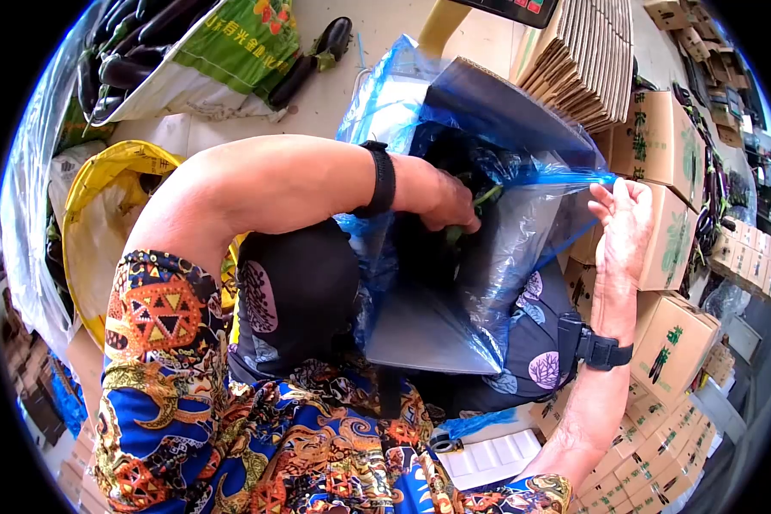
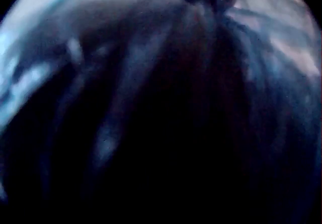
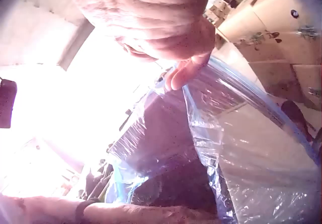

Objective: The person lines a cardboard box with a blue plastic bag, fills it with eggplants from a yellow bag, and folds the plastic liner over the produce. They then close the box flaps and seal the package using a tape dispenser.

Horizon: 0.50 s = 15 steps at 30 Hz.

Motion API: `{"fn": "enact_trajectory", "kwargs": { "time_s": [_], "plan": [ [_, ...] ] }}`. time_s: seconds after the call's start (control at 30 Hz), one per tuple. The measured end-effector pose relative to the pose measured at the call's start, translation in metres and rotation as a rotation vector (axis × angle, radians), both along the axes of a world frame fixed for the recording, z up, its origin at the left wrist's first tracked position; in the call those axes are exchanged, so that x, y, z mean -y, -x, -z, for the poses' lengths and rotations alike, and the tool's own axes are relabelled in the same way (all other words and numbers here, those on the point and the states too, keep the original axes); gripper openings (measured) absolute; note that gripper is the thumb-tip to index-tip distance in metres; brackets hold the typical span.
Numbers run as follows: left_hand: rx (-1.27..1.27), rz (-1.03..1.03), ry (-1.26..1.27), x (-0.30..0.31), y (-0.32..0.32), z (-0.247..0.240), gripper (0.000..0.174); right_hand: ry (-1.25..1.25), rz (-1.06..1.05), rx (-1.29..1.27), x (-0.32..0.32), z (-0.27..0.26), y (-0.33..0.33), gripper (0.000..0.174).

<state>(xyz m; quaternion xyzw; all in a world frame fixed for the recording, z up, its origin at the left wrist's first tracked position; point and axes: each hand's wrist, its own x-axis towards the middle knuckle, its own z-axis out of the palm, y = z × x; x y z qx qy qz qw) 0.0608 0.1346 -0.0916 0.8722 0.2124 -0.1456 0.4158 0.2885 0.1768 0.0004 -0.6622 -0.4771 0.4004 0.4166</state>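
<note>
A cardboard box (image 1: 522, 116) lined with a blue plastic bag (image 1: 535, 248) stands between the person's knees. Reaching down into it, the left hand (image 1: 444, 201) has curled fingers at the green stem end of a dark eggplant (image 1: 450, 154). Most of that eggplant is lost in shadow, and the left wrist view is dark and blurred. Out to the right, the right hand (image 1: 623, 223) pinches the bag's edge between thumb and fingers and stretches it away from the box. The right wrist view shows the same pinch on the clear bluish film (image 3: 206, 113).
Eggplants (image 1: 133, 68) fill a sack at the upper left, and another eggplant (image 1: 330, 43) lies on the floor. Flattened cartons (image 1: 574, 64) lean behind the box; printed cartons (image 1: 672, 343) are stacked at right. A yellow-rimmed container (image 1: 77, 223) stands left, a scale display (image 1: 522, 7) at top.
</note>
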Motion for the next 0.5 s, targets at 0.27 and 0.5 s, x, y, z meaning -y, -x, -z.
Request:
{"fn": "enact_trajectory", "kwargs": {
  "time_s": [0.27, 0.5],
  "plan": [
    [0.054, 0.046, -0.028, 0.005, 0.005, 0.005, 0.038, -0.058, 0.060, 0.044, -0.021, -0.001, -0.026, 0.013],
    [-0.111, -0.085, -0.125, 0.003, -0.011, 0.028, 0.042, 0.027, -0.068, -0.145, -0.017, -0.024, -0.064, 0.011]
  ]
}}
